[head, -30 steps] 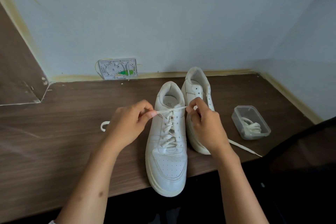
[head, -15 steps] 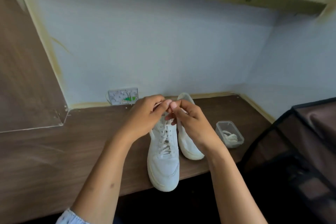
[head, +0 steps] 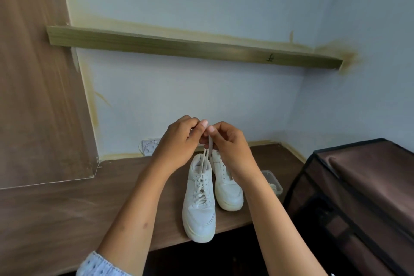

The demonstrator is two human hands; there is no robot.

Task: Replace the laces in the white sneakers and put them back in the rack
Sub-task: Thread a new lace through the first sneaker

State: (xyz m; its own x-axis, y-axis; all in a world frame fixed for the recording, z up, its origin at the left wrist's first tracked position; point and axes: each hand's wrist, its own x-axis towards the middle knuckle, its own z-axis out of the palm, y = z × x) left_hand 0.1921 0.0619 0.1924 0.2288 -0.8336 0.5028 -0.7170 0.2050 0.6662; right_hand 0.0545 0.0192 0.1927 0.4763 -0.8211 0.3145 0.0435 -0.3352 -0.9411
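Observation:
Two white sneakers stand side by side on the brown wooden surface (head: 67,215). The left sneaker (head: 199,210) is laced up its front; the right sneaker (head: 228,195) sits just behind and beside it, partly hidden by my right forearm. Both ends of the white lace (head: 207,152) rise from the left sneaker's top eyelets. My left hand (head: 179,141) and my right hand (head: 226,143) are raised above the shoes, fingertips close together, each pinching the lace ends and pulling them upward.
A small clear plastic box (head: 274,182) with a lace inside sits right of the sneakers. A dark brown fabric shoe rack (head: 358,197) stands at the right. A wooden ledge (head: 190,47) runs along the wall; a white wall plate (head: 149,145) is behind my left hand.
My hands came together from either side of the shoe and rose, drawing the lace ends upward. The view tilted up, showing the wall ledge and more of the rack.

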